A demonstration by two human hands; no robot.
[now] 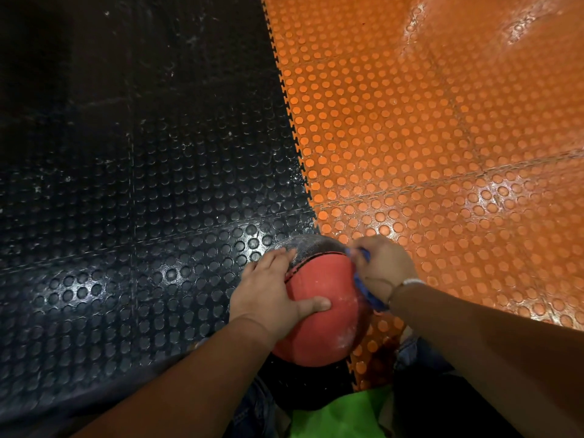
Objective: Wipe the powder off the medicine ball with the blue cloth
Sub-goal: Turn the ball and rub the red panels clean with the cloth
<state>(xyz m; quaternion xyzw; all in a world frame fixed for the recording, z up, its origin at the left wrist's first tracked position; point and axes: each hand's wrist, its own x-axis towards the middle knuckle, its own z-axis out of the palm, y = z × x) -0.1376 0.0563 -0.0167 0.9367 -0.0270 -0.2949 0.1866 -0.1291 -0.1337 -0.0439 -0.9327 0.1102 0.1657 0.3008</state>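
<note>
The medicine ball (pixel 319 298), red with a black textured panel on its far side, sits on the floor low in the view, right on the toothed seam (pixel 294 121) where the black studded tiles (pixel 126 184) meet the orange studded tiles (pixel 442 121); white powder (pixel 346 335) speckles the lower right of the red panel, and a paler dusting lies over the black panel at the top.

The left hand (pixel 268 292) rests flat on the ball's left side, fingers straight and slightly spread toward the black panel, thumb laid across the red; it grips nothing. The right hand (pixel 382 267) is on the ball's right side with its fingers curled round the blue cloth (pixel 363 290), pressing it against the ball; the cloth shows only as a blue edge at the fingertips and a fold under the palm, the rest hidden by the hand. A white band (pixel 410 282) circles the right wrist.

Close beneath the ball are a green garment (pixel 341 415) and a denim-clad knee (pixel 410 349), both just beside it on the near side; both forearms flank it. Beyond the ball the tiled floor runs open to the far edge of view, black to the left, orange to the right, with faint white specks along the seam.
</note>
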